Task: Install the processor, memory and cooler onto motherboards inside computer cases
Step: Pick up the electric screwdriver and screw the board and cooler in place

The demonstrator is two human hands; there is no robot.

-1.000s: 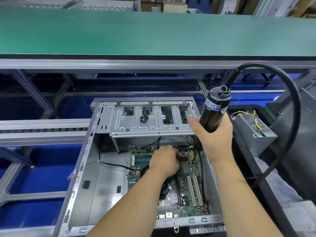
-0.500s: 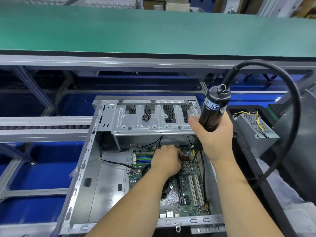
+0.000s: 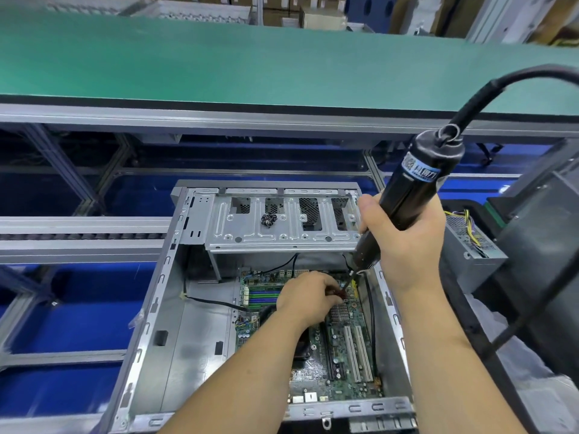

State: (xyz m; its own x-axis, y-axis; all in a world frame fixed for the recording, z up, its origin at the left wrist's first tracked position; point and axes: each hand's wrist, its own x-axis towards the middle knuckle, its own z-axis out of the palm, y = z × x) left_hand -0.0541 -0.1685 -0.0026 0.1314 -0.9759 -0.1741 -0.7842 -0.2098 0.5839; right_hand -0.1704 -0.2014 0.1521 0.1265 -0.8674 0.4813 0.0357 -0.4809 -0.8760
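While your right hand [image 3: 404, 242] gripped the electric screwdriver [image 3: 407, 202], left hand [image 3: 305, 297] pinched something red at the bit's nine o'clock; a slip risked gouging the motherboard [image 3: 338, 349].

Open computer case [image 3: 175, 308]: bare floor left of the motherboard [image 3: 338, 349] gives my hands room, crossed only by a thin black cable [image 3: 213, 303]. The drive cage [image 3: 282, 227] roofs the far end. My left hand [image 3: 308, 297] and the electric screwdriver [image 3: 404, 202] crowd the board's far right corner.
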